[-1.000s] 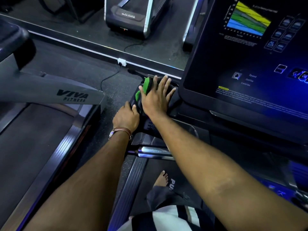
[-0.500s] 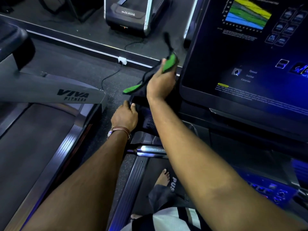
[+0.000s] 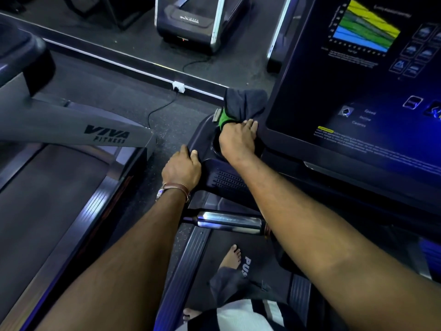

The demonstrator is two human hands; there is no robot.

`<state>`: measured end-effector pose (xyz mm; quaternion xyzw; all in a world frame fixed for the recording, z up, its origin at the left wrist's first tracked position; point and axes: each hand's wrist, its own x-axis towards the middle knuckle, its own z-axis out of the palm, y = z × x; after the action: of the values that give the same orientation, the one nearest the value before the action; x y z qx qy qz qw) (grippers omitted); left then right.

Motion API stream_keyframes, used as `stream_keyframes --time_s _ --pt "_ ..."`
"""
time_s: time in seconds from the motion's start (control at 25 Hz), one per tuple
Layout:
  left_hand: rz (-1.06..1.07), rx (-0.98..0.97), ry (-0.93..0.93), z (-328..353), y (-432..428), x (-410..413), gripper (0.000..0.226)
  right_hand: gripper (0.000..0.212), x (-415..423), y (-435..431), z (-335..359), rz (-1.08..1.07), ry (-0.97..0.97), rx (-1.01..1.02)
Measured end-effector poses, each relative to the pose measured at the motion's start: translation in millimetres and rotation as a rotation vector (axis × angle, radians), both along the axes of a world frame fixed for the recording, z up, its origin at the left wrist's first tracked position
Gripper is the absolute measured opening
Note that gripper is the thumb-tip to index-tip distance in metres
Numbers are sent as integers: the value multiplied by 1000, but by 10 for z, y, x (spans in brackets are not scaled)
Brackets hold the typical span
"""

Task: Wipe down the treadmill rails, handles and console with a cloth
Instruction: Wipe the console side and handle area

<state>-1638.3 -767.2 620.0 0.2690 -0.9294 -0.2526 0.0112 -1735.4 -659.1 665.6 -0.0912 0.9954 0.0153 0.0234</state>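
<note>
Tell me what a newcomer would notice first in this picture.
The large dark console screen at the right, with its colourful chart, draws the eye first. Beside its left edge, the right hand grips a dark cloth with a green patch; the left hand grips the console housing.

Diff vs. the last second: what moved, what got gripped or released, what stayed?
The right hand, flat on the dark grey and green cloth a second ago, bunched it, swung it up, and has now brought it back down against the round recess by the black console screen, gripping it. The left hand stays gripping the black plastic console edge.
</note>
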Motion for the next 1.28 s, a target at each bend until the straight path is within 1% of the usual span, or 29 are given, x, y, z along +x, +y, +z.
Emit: stream_keyframes --time_s 0.04,0.16,0.24,0.32,0.4,0.48,0.6,0.64,0.72,0.76,0.88,0.92,1.0,1.08,1.16,1.28 --pt "1 3 3 -5 -5 3 36 37 -4 3 -34 5 -39 6" --pt "-4 7 8 -21 -18 8 37 31 -101 32 -87 7 -209 -114" --pt "4 -2 2 -19 -7 1 37 34 -125 84 9 30 -304 -106" --pt "18 -14 -5 -13 7 -8 38 37 -133 145 115 89 -337 -69" --pt "18 -28 -8 -4 23 -11 39 37 -125 178 216 98 -355 -69" --pt "6 -28 -12 -1 27 -14 40 37 -83 111 305 127 -306 -8" --pt "-2 -15 -17 -9 5 -9 40 39 211 -155 384 123 -228 267" --pt "-8 -14 -14 -19 -7 -3 39 38 361 -255 399 131 -221 308" --pt "-23 -17 -12 -24 -15 12 37 39 611 -322 360 226 -188 422" --pt "-26 -18 -12 -17 -14 16 36 42 634 -303 348 251 -157 439" --pt "-12 -17 -10 2 -3 19 36 50 422 -205 220 254 21 305" --pt "-11 -13 -7 8 5 18 37 52 301 -154 137 259 37 246" --pt "-12 -5 -1 9 10 21 39 53 63 6 -6 240 -66 128" --pt "-5 -7 -2 -1 3 16 40 51 -55 99 -92 193 -70 41" --pt "3 -14 -7 -1 -2 9 40 48 -1 67 -110 166 -88 -12" --pt "8 -17 -11 12 26 4 41 40 -13 65 -40 80 -196 -148"
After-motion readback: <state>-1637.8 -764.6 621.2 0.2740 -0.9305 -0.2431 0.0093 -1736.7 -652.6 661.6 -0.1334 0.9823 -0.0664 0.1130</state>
